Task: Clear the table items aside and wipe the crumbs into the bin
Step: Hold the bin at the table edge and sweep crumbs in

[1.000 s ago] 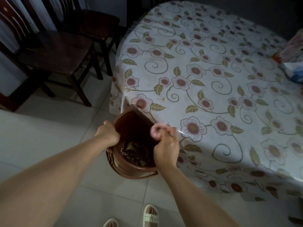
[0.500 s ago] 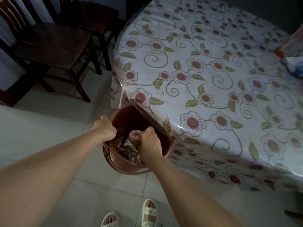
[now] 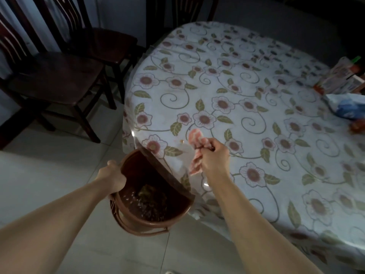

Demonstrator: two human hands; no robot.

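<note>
i see the left hand [image 3: 113, 177] curled over the near-left rim of the round brown plastic bin [image 3: 146, 210], gripping it and holding the bin tucked partly under the edge of the table [image 3: 256, 119], which is round and covered by a white floral cloth under a clear plastic sheet. the bin's far side is hidden beneath the overhanging cloth. inside it i can make out dark scraps and some pale specks at the bottom. the right hand [image 3: 214, 155] is above the table edge, just beside the bin, with its fingers closed around a crumpled pink and white striped rag [image 3: 195, 149]; one end of the rag sticks up past the knuckles, the other hangs down toward the table edge. a small pale crumb [image 3: 182, 142] lies on the cloth just left of the rag. i cannot tell whether the rag touches the table. at the far right of the table sit a white and red carton [image 3: 333, 79] and a blue and white plastic bag [image 3: 347, 106], well apart from the hands. two dark wooden chairs [image 3: 53, 76] stand on the pale tiled floor [image 3: 49, 165] to the left of the table.
</note>
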